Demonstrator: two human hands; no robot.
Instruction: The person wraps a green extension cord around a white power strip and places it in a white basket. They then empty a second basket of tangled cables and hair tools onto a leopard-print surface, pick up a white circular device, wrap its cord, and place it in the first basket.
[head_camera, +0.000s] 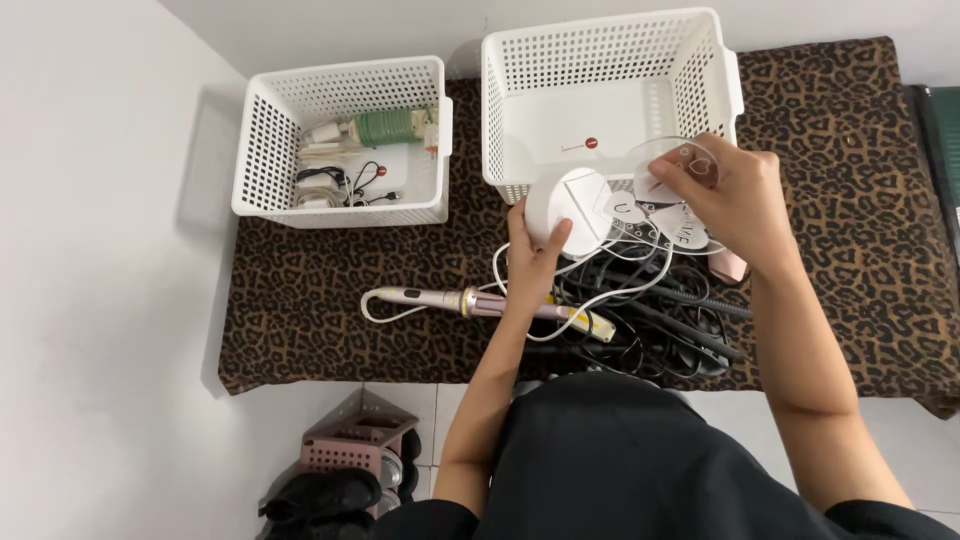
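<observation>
A round white device (568, 205), shaped like a thick disc, was held above the near edge of the larger white basket (720, 75), over the leopard-print cloth (850, 230). The left hand (535, 255) gripped it from below, fingers curled around its lower left rim and the thumb pressed against its face. A white cord (610, 280) dropped from the disc into the tangle beneath it.

The right hand (730, 200) was closed on a clear round plastic cover (680, 165), pinched at its rim between thumb and fingertips just to the right of the disc; whether cover and disc touched could not be told. Under the cover lay more clear plastic with pale printed shapes (665, 225), partly hidden by the hand.

Directly below both hands sat a heap of black cables (660, 330) looped over one another, with white cord running through it. To the left of the heap a slim pink and gold curling wand (470, 300) lay flat on the cloth, its barrel passing behind the left wrist and ending in a yellowish tip (597, 326).

The larger basket held only a white bottom with a small red mark. Well apart to the left stood a smaller white basket (260, 150) holding a green ribbed item (385, 127), white adapters and thin dark cords (350, 185).

On the tiled floor (440, 400) below the cloth's edge stood a pinkish perforated rack (355, 445) with dark shoes (320, 495) beside it.
</observation>
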